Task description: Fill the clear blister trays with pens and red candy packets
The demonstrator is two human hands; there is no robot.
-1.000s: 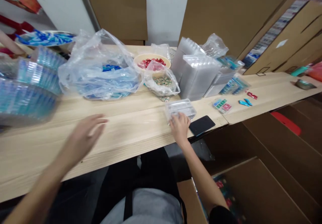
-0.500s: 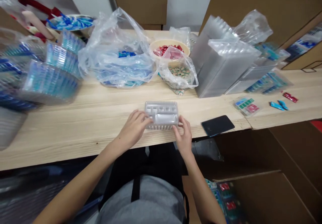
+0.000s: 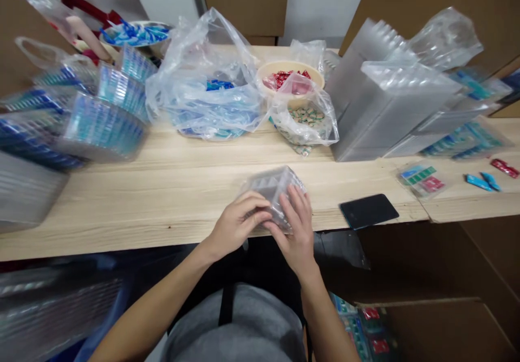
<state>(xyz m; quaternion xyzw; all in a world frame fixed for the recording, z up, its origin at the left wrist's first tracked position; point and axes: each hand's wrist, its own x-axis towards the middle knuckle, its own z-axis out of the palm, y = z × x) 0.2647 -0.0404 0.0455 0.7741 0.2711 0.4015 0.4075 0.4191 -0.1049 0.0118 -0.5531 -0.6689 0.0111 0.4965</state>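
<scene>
Right there at the bottom of the frame, a grey top point(image 3: 233, 335) with a single black strap point(image 3: 226, 305) running up it, and two bare forearms point(image 3: 158, 299) coming out either side, no sleeves covering them!

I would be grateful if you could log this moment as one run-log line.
left hand: gripping clear plastic tray | right hand: gripping it too | tray: tilted, above wooden table

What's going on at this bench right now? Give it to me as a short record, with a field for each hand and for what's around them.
Left hand: curled around the clear plastic tray
Right hand: fingers across the same tray
Surface: wooden bench
Beside hands: black phone, lying flat to the right
Behind: stacked clear trays; bowl of red wrapped items
</scene>
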